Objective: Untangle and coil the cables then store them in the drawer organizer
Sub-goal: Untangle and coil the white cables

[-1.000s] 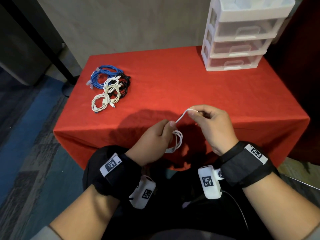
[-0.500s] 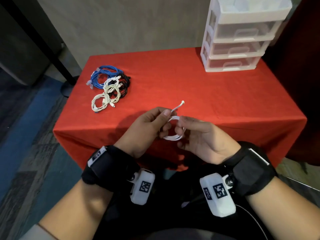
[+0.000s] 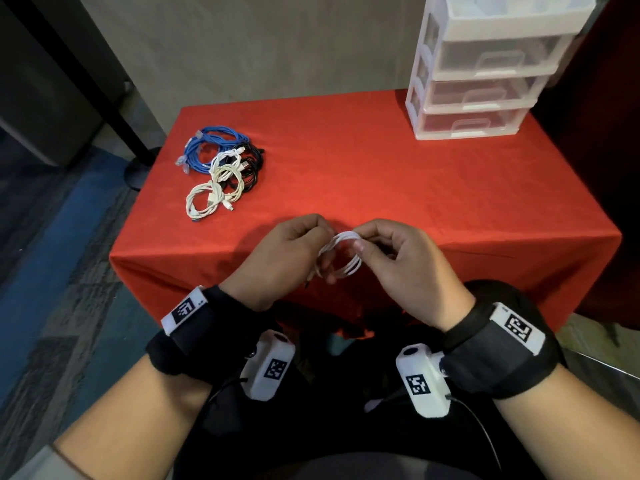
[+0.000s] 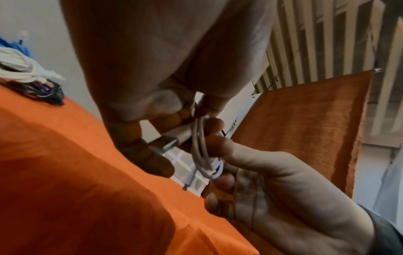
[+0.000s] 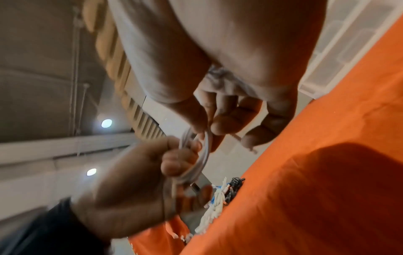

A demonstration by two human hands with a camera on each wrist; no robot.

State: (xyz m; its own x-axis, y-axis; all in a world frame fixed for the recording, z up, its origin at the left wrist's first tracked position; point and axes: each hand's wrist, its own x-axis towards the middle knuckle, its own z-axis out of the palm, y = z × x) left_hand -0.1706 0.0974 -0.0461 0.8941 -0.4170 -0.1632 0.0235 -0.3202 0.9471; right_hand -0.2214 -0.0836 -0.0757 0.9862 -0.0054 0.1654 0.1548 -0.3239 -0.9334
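Note:
A small white cable coil point(image 3: 341, 254) hangs between both hands above the table's front edge. My left hand point(image 3: 298, 251) pinches its left side with curled fingers, and a USB plug point(image 4: 169, 144) pokes out below them. My right hand point(image 3: 388, 251) pinches the coil's upper right. The loops point(image 4: 199, 146) show close up in the left wrist view, and again as white loops point(image 5: 199, 158) in the right wrist view. A white drawer organizer point(image 3: 485, 74) with three shut clear drawers stands at the back right of the red table point(image 3: 381, 174).
A pile of coiled cables lies at the table's back left: blue point(image 3: 211, 147), black point(image 3: 251, 164), white point(image 3: 207, 195). The same pile point(image 4: 26, 74) shows at the left wrist view's left edge. A dark pole base point(image 3: 138, 168) stands on the floor left of the table.
The right hand pulled the loose cable end in and wrapped it onto the coil; no free end sticks up now. Both hands closed together on the coil and rose slightly.

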